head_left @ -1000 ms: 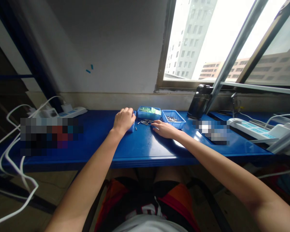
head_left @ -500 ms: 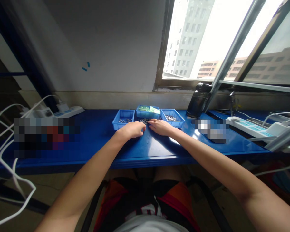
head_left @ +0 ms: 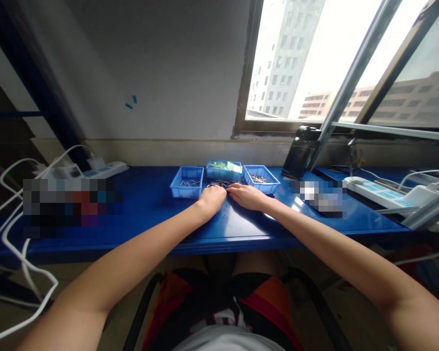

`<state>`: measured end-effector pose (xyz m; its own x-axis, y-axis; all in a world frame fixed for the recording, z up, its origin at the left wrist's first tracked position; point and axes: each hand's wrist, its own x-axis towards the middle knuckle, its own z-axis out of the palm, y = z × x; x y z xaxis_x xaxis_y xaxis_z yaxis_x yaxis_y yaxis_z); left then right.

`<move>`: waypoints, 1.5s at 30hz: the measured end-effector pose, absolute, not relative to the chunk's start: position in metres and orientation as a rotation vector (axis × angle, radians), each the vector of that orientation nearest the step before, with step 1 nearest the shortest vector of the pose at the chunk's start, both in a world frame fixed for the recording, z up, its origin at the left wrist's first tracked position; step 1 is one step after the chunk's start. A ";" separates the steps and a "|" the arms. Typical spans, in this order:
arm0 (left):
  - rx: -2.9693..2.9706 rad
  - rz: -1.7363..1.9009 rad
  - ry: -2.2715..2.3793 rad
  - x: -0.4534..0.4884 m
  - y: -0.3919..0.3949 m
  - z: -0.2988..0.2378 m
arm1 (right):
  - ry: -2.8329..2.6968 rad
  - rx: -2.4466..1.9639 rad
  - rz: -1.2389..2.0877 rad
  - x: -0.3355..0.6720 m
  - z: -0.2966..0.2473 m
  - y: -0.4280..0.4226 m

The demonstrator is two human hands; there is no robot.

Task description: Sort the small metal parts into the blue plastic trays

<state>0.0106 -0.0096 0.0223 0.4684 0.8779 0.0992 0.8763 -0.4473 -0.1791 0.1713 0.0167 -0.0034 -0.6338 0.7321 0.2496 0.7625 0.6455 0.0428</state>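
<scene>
Metal pieces [head_left: 221, 183] just beyond both hands [head_left: 212, 199] [head_left: 247, 196], left curled, right flatter, cannot tell if gripping any

Small-parts trays [head_left: 185, 192] on a blue bench [head_left: 146, 204] suggest a workshop.

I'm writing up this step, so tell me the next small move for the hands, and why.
Perhaps lift one of the loose metal pieces with the left hand: it is at their near edge beside the right hand, and the left blue tray holds similar-looking pieces.
</scene>
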 end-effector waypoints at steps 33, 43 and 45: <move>-2.524 -0.226 -1.576 0.006 0.005 0.003 | -2.491 -1.252 -0.052 0.178 -0.008 0.017; -2.607 -0.316 -1.473 0.004 0.001 0.009 | -2.491 -1.247 -0.065 0.178 -0.006 0.015; -2.611 -0.331 -1.477 0.004 0.001 0.009 | -2.490 -1.251 -0.061 0.178 -0.005 0.015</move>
